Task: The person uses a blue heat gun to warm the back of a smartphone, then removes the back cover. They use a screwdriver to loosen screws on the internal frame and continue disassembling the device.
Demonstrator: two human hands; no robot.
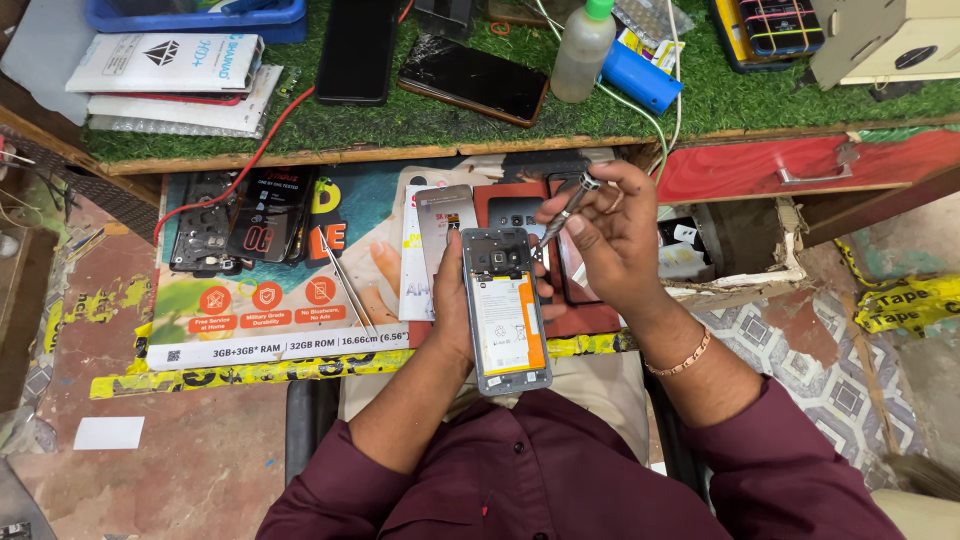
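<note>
Grey opened phone point(506, 312) in left hand point(452, 305) fingers, screwdriver point(565, 212) above.

The opened phone point(505, 310) shows a grey frame, a white battery with an orange strip along its right edge, and a black camera block at its 12 o'clock end. The screwdriver point(566, 208) is silver. Both sleeves point(560, 480) are maroon; the bracelet point(680, 362) is gold. At 12 o'clock the shelf mat point(420, 115) is grass green, carrying a black cracked phone point(473, 78), a blue cylinder point(640, 77) and a cloudy bottle point(582, 45) with a green cap. At 2 o'clock the drawer front point(800, 165) is red. Yellow-and-black tape point(250, 372) edges the bench.
</note>
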